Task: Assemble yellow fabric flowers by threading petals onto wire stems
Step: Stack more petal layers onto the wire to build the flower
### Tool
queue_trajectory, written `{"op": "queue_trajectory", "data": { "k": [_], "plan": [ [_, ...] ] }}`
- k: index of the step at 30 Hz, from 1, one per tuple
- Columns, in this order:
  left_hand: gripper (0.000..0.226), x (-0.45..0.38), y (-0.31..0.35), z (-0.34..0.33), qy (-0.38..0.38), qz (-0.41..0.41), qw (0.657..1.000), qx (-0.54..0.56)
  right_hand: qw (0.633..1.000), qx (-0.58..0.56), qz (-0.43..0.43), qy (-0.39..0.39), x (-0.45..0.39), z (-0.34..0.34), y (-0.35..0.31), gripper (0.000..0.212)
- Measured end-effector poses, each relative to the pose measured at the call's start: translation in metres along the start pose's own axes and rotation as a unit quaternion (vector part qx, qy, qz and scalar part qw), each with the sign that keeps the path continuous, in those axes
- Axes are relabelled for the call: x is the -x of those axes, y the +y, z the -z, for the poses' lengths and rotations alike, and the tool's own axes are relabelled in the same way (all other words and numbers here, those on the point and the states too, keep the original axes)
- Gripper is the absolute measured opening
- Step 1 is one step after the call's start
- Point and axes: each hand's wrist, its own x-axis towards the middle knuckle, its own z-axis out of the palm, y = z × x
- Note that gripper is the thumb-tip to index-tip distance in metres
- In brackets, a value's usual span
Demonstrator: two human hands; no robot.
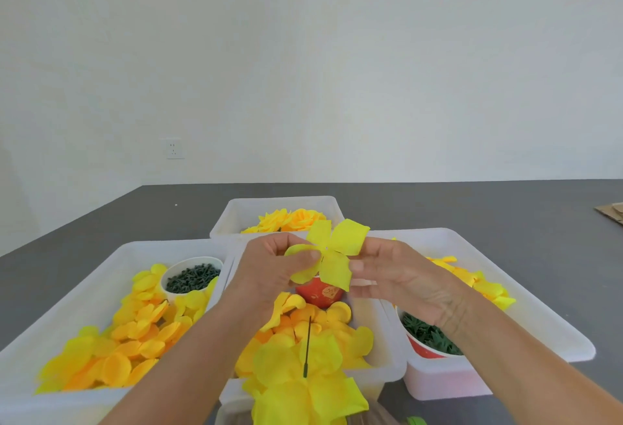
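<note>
In the head view, both hands are raised over the middle tray, working a single yellow petal piece (332, 254), a four-lobed fabric cutout with a small centre where the lobes meet. The left hand (269, 268) pinches its left lobe between thumb and fingers; the right hand (397, 276) pinches its right side, so each grip is closed on the same piece of cloth.

Below the hands, a dark green wire stem (307, 347) stands nearly upright out of a half-built flower (303, 387) of large yellow petals at the near edge. Its tip points up towards the held piece but is well apart from it; nothing appears to steady it.

The likely trouble is at the threading:
- The centre hole is tiny and partly hidden by fingers, so the stem tip may miss it and snag or pierce a lobe.
- If both grips pull apart, the thin fabric could tear at the centre.
- With neither hand on the stem, lowering the piece may tip it or push it aside.
- I cannot tell if one layer or several stuck together are pinched; extra layers would spoil the petal order.

Around this, the left tray (111, 256) holds loose orange-yellow petals and a white cup of dark green parts (192, 278). A red cup (318, 293) sits behind the stem. The far tray (236, 212) holds finished flowers (291, 219), and the right tray (539, 306) holds a cup of green leaf parts (426, 337). All rest on the grey bench (472, 205).
</note>
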Motion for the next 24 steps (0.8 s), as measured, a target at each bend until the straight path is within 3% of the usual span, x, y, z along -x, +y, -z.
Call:
{"op": "queue_trajectory", "data": {
  "k": [3,6,15,20,24],
  "plan": [
    [0.007,0.014,0.008,0.001,-0.032,-0.01,0.999,0.009,0.998,-0.035,0.017,0.052,0.002,-0.02,-0.006,0.021],
    [0.022,0.026,0.015,0.002,-0.058,-0.002,0.997,0.044,0.993,-0.082,0.035,0.082,0.006,-0.03,-0.01,0.02],
    [0.042,0.056,0.037,0.011,-0.121,0.122,0.98,0.097,0.998,-0.049,0.02,0.034,0.032,-0.052,-0.026,0.024],
    [0.045,0.068,0.039,0.017,-0.091,0.064,0.988,0.109,0.996,0.018,0.072,0.057,0.043,-0.062,-0.029,0.023],
    [0.024,0.073,0.038,0.019,-0.076,-0.039,0.994,0.065,0.972,0.098,0.173,0.122,0.048,-0.076,-0.033,0.024]
  ]
}}
